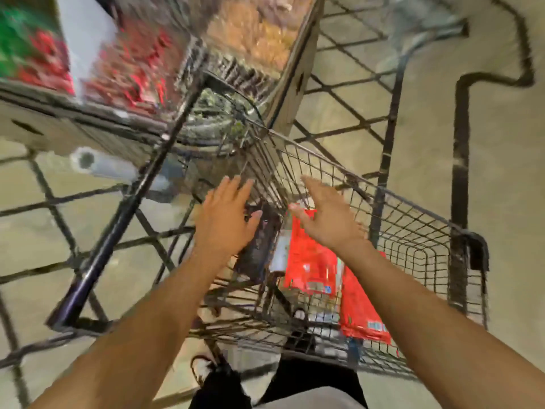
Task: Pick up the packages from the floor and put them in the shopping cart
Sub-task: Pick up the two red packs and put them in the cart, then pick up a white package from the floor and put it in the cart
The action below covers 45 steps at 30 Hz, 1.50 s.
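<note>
Head view, cart: the shopping cart [413,231] stands directly below the camera; its wire basket is open at the top and its dark handle bar [118,231] runs along the left side.
Head view, packages in cart: two red packages [312,261] lie in the basket, one overlapping the other [362,314]; a dark package [259,246] with a white one beside it lies just left of them, blurred and hard to identify.
Head view, left hand: the left hand [224,214] hovers above the basket with fingers spread apart; it holds nothing.
Head view, right hand: the right hand [327,214] hovers above the red packages with fingers spread and palm turned inward; it holds nothing and touches nothing.
Head view, floor: the tiled floor [501,172] around the cart shows no package in the visible area; much of it is hidden by the cart and the arms, and the picture is blurred.
Head view, surroundings: a shelf [147,54] of goods stands beyond the cart; its contents are too blurred to name.
Progress, done: judged from the layout, several packages are already in the cart; the open, empty hands fit a release over the basket.
Progress, left: whether more packages remain on the floor cannot be told; none is in sight.
</note>
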Each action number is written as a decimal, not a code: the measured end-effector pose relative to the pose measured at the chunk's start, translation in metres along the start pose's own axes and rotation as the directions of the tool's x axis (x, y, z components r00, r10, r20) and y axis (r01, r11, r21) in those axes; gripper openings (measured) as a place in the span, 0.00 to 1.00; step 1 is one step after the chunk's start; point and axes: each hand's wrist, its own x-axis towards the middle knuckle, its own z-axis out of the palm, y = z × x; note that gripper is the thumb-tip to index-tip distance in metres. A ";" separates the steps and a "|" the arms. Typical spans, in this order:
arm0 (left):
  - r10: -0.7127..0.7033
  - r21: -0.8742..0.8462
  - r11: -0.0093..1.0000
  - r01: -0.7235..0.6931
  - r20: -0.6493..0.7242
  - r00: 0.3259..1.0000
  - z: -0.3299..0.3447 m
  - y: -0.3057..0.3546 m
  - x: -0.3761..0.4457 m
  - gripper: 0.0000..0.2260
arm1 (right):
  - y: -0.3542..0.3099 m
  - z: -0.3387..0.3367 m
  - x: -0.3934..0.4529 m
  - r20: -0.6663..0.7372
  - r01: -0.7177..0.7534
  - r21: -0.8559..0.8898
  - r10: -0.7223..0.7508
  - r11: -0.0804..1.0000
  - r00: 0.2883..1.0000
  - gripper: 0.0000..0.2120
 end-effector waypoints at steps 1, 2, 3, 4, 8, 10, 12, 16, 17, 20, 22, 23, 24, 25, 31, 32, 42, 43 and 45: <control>0.007 -0.006 1.000 -0.007 -0.034 0.999 -0.027 -0.012 -0.002 0.32 | -0.031 -0.007 0.008 -0.014 0.062 -0.044 -0.062 0.997 0.998 0.34; 0.019 0.014 1.000 -0.018 -0.067 0.998 -0.054 -0.025 -0.007 0.32 | -0.063 -0.014 0.015 -0.025 0.112 -0.087 -0.115 0.990 0.993 0.34; 0.043 0.077 0.996 -0.034 -0.116 0.992 -0.081 -0.041 -0.014 0.32 | -0.096 -0.021 0.022 -0.039 0.155 -0.126 -0.161 0.980 0.986 0.35; 0.078 0.153 0.987 -0.051 -0.171 0.982 -0.107 -0.057 -0.023 0.32 | -0.130 -0.028 0.027 -0.062 0.191 -0.153 -0.203 0.970 0.977 0.35; 0.037 0.240 0.969 0.051 -0.346 0.938 -0.213 -0.131 -0.072 0.33 | -0.266 -0.050 0.036 -0.164 0.325 -0.209 -0.361 0.922 0.918 0.35; -0.030 0.261 0.953 0.152 -0.421 0.907 -0.262 -0.179 -0.103 0.33 | -0.335 -0.054 0.038 -0.198 0.392 -0.240 -0.440 0.888 0.876 0.35; -0.086 0.260 0.934 0.244 -0.501 0.861 -0.304 -0.228 -0.140 0.33 | -0.402 -0.054 0.038 -0.224 0.455 -0.257 -0.511 0.852 0.830 0.36; -0.246 0.200 0.875 0.442 -0.602 0.760 -0.361 -0.319 -0.214 0.33 | -0.521 -0.037 0.033 -0.207 0.576 -0.283 -0.636 0.767 0.744 0.35; -0.297 0.171 0.852 0.494 -0.619 0.727 -0.372 -0.339 -0.231 0.33 | -0.547 -0.030 0.032 -0.201 0.603 -0.287 -0.662 0.745 0.722 0.35; -0.420 0.110 0.777 0.620 -0.643 0.640 -0.397 -0.398 -0.278 0.34 | -0.620 -0.007 0.030 -0.155 0.666 -0.282 -0.718 0.690 0.678 0.35; -0.478 0.094 0.721 0.686 -0.650 0.591 -0.411 -0.434 -0.307 0.35 | -0.663 0.010 0.034 -0.115 0.709 -0.286 -0.758 0.645 0.642 0.36; -0.497 0.091 0.691 0.717 -0.660 0.563 -0.417 -0.451 -0.321 0.35 | -0.683 0.019 0.037 -0.097 0.729 -0.289 -0.777 0.620 0.622 0.36; -0.512 0.085 0.664 0.743 -0.673 0.534 -0.423 -0.468 -0.335 0.35 | -0.704 0.029 0.040 -0.078 0.750 -0.280 -0.793 0.599 0.604 0.36; -0.525 0.077 0.639 0.765 -0.684 0.507 -0.429 -0.484 -0.346 0.35 | -0.723 0.039 0.044 -0.060 0.769 -0.266 -0.806 0.581 0.588 0.37; -0.565 0.063 0.534 0.843 -0.716 0.411 -0.457 -0.576 -0.365 0.35 | -0.833 0.105 0.079 0.020 0.840 -0.251 -0.866 0.480 0.501 0.38; -0.569 0.058 0.525 0.849 -0.717 0.402 -0.463 -0.593 -0.361 0.35 | -0.849 0.117 0.088 0.024 0.850 -0.244 -0.874 0.466 0.486 0.38; -0.632 0.023 0.502 0.864 -0.672 0.385 -0.527 -0.753 -0.295 0.34 | -1.000 0.180 0.215 0.089 0.885 -0.173 -0.888 0.433 0.452 0.37; -0.641 0.018 0.496 0.868 -0.667 0.380 -0.531 -0.769 -0.289 0.34 | -1.013 0.188 0.227 0.100 0.886 -0.182 -0.888 0.427 0.448 0.37; -0.651 -0.001 0.492 0.871 -0.665 0.367 -0.538 -0.797 -0.277 0.34 | -1.038 0.204 0.247 0.127 0.884 -0.209 -0.884 0.419 0.449 0.38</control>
